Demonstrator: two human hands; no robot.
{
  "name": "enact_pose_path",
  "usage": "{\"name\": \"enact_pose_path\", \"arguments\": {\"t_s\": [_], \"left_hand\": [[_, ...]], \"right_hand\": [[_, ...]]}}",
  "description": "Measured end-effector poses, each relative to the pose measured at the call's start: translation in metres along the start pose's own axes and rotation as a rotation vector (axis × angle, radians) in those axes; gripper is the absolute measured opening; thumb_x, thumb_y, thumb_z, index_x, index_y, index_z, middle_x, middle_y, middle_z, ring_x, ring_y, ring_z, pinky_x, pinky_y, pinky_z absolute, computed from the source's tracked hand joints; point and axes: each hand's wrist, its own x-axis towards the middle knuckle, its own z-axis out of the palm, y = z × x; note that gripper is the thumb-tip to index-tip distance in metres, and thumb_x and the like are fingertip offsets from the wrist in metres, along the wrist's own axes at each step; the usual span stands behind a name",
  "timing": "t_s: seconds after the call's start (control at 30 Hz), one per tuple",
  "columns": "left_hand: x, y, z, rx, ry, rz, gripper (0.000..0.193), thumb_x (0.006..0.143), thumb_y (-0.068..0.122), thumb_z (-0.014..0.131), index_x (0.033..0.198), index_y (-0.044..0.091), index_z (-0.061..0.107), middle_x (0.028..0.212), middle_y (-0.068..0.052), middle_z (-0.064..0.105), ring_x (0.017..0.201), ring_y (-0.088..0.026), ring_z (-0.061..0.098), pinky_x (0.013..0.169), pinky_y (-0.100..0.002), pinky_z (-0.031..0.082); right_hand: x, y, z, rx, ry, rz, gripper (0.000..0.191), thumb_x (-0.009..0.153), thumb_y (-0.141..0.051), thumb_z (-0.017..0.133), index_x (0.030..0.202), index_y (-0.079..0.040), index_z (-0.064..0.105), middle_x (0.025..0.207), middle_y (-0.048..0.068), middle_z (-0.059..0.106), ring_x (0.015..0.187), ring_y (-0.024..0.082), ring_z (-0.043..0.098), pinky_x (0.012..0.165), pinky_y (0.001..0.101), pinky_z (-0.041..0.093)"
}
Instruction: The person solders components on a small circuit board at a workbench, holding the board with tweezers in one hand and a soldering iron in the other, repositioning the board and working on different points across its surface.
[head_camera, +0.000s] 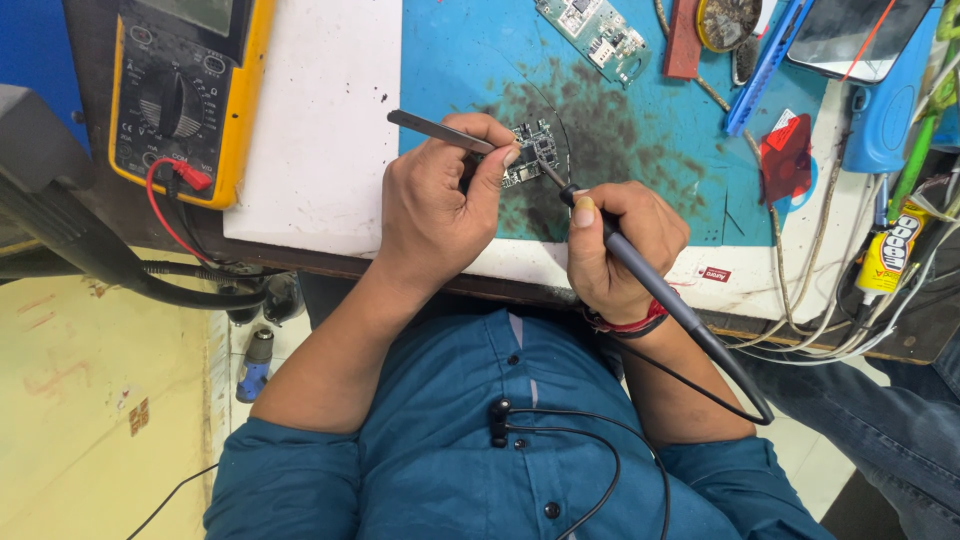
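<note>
My left hand (435, 205) pinches a pair of metal tweezers (430, 130) whose tips reach a small dark circuit board (530, 150) lying on the stained blue work mat (640, 130). My right hand (620, 245) grips a black soldering iron (650, 285) like a pen, its tip touching the board's right edge. The iron's cable loops back over my forearm. Part of the board is hidden behind my left fingers.
A yellow multimeter (180, 90) with a red lead sits at the upper left. A second green circuit board (597, 35), a phone (855, 35), a blue tool (765, 65), a glue tube (888, 250) and several cables (810, 290) crowd the right side.
</note>
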Motion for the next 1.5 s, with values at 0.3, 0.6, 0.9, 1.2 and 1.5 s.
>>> {"name": "enact_pose_path", "arguments": {"t_s": [0.3,0.6,0.9,1.2,1.5], "left_hand": [[0.0002,-0.0004,-0.0002,0.008,0.0,0.005,0.007,0.104,0.009,0.071,0.107,0.005,0.066,0.08,-0.003,0.072,0.065,-0.008,0.068,0.057,-0.023,0.051],[-0.0001,-0.0011,-0.0005,0.004,-0.006,0.008,0.007,0.104,0.009,0.07,0.107,0.004,0.066,0.08,-0.003,0.072,0.065,-0.008,0.068,0.057,-0.023,0.051],[-0.0001,-0.0004,-0.0008,0.008,-0.009,-0.001,0.007,0.104,0.009,0.07,0.107,0.004,0.066,0.079,-0.003,0.072,0.064,-0.008,0.067,0.056,-0.023,0.05],[0.0004,-0.0003,-0.0003,-0.002,-0.008,0.007,0.006,0.104,0.008,0.07,0.107,0.004,0.067,0.082,-0.003,0.072,0.066,-0.008,0.068,0.059,-0.023,0.051],[0.0,-0.0002,-0.0002,-0.006,-0.005,0.002,0.007,0.104,0.008,0.07,0.108,0.004,0.066,0.082,-0.003,0.072,0.066,-0.008,0.068,0.058,-0.023,0.051]], "right_hand": [[-0.0001,0.0005,0.0003,0.006,0.009,-0.011,0.01,0.104,-0.007,0.065,0.097,0.0,0.061,0.082,0.011,0.065,0.069,0.024,0.061,0.061,0.033,0.046],[0.0,-0.0002,-0.0001,0.007,0.007,-0.01,0.01,0.104,-0.007,0.066,0.097,-0.001,0.062,0.082,0.011,0.065,0.069,0.024,0.062,0.061,0.0327,0.046],[0.0005,-0.0003,-0.0002,0.013,0.002,-0.011,0.01,0.105,-0.007,0.066,0.098,-0.001,0.062,0.082,0.011,0.064,0.066,0.024,0.062,0.061,0.0326,0.046],[0.0009,0.0,-0.0009,0.012,-0.003,-0.01,0.01,0.104,-0.007,0.066,0.097,-0.001,0.062,0.082,0.011,0.064,0.069,0.025,0.062,0.061,0.0332,0.046],[0.0018,-0.0016,-0.0021,0.018,-0.017,-0.009,0.009,0.103,-0.006,0.066,0.097,-0.001,0.063,0.08,0.011,0.063,0.069,0.025,0.062,0.061,0.0331,0.046]]}}
